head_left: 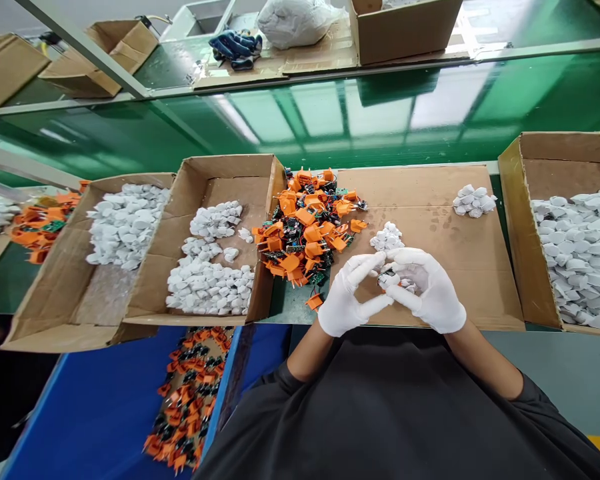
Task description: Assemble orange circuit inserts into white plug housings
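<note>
Both hands wear white gloves and meet over the cardboard sheet (430, 220) in front of my body. My left hand (353, 295) and my right hand (427, 287) are closed on a small white part with some orange on it (389, 280), held between the fingertips. Much of that part is hidden by the gloves. Just beyond the fingers lies a small pile of white pieces (387, 237); more white pieces show beneath my right hand. To the left of my left hand is a heap of orange plug parts with black and green pieces (307, 230).
Open cardboard boxes of white pieces stand at the left (195, 175) and right (535, 220). Another small white pile (473, 201) lies on the sheet's far right. A blue bin (100, 393) with orange parts is below left. A shelf (330, 77) crosses behind the bench.
</note>
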`<state>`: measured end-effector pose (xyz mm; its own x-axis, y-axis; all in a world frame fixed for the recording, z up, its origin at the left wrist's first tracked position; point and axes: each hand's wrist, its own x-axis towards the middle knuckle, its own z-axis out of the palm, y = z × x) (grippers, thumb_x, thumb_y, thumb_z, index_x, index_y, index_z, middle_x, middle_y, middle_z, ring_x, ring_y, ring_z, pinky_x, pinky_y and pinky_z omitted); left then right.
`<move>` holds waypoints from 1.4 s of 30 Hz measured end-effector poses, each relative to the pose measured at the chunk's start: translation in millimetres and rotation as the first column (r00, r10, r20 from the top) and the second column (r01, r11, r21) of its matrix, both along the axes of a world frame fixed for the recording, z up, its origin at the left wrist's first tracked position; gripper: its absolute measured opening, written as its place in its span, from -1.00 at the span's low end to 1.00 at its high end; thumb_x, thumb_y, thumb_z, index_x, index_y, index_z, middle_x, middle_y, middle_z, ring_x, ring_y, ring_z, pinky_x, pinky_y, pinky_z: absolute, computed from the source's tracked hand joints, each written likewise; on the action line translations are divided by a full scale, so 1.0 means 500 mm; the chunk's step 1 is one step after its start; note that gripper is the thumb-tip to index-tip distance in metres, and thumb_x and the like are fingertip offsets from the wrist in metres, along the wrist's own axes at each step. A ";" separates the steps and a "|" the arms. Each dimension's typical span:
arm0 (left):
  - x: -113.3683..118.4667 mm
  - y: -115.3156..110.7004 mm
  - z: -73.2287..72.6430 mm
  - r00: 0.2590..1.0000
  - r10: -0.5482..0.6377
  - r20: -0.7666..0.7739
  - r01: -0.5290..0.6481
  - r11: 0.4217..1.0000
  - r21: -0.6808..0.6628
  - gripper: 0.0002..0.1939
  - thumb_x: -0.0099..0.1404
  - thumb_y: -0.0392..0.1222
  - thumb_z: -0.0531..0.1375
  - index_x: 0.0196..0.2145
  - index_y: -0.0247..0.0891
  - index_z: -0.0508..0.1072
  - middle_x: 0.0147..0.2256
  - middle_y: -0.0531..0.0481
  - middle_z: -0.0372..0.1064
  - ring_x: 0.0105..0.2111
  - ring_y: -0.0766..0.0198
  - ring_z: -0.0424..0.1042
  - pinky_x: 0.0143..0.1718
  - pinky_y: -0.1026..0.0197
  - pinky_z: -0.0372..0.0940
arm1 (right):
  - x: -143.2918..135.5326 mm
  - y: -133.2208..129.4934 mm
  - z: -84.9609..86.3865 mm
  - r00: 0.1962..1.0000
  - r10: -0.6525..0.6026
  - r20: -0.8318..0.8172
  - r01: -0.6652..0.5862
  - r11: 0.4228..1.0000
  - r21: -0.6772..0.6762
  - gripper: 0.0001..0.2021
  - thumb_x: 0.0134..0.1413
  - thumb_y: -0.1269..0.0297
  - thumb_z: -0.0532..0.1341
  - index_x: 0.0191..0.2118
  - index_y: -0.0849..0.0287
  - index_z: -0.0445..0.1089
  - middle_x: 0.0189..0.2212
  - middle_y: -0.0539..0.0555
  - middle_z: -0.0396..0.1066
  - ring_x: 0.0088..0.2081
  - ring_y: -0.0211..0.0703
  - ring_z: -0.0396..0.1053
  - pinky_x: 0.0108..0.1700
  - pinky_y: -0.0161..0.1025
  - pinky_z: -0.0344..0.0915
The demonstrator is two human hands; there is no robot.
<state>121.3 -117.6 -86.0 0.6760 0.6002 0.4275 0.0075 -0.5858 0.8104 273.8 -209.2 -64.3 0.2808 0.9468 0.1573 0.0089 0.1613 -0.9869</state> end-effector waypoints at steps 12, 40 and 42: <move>0.019 -0.015 0.005 0.991 0.096 0.089 0.038 0.438 -0.898 -0.50 0.00 -0.09 0.46 -0.09 -0.28 0.57 -0.15 -0.09 0.58 -0.18 0.10 0.55 -0.08 0.12 0.44 | 0.002 0.003 -0.021 0.875 -0.141 0.462 0.020 0.966 0.257 -0.61 0.12 0.46 0.26 0.07 0.03 0.35 -0.06 0.11 0.52 -0.05 -0.09 0.51 -0.02 -0.13 0.50; 0.018 -0.005 -0.014 0.992 -0.088 -0.086 -0.031 0.501 -0.865 -0.39 0.14 0.38 0.17 -0.48 -0.33 0.46 -0.76 0.13 0.18 -0.75 0.44 0.10 -0.69 0.33 -0.01 | 0.015 0.016 -0.022 0.735 -0.144 0.663 -0.008 0.975 0.220 -0.70 0.08 0.32 0.34 -0.03 0.05 0.42 -0.21 0.10 0.52 -0.16 -0.05 0.49 -0.07 -0.07 0.46; 0.021 -0.008 -0.009 0.988 -0.138 -0.065 0.003 0.449 -0.893 -0.44 0.16 0.34 0.18 -0.49 -0.31 0.41 -0.76 0.14 0.18 -0.75 0.44 0.11 -0.68 0.34 -0.01 | 0.012 0.018 -0.023 0.738 -0.124 0.663 -0.039 0.974 0.225 -0.64 0.11 0.36 0.30 0.05 0.05 0.37 -0.23 0.09 0.52 -0.17 -0.07 0.49 -0.08 -0.08 0.46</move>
<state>131.6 -121.3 -90.7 0.7353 0.5540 -0.3904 0.1288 0.4513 0.8830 279.9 -200.1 -76.0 0.0647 0.8570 0.5112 0.6652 0.3448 -0.6623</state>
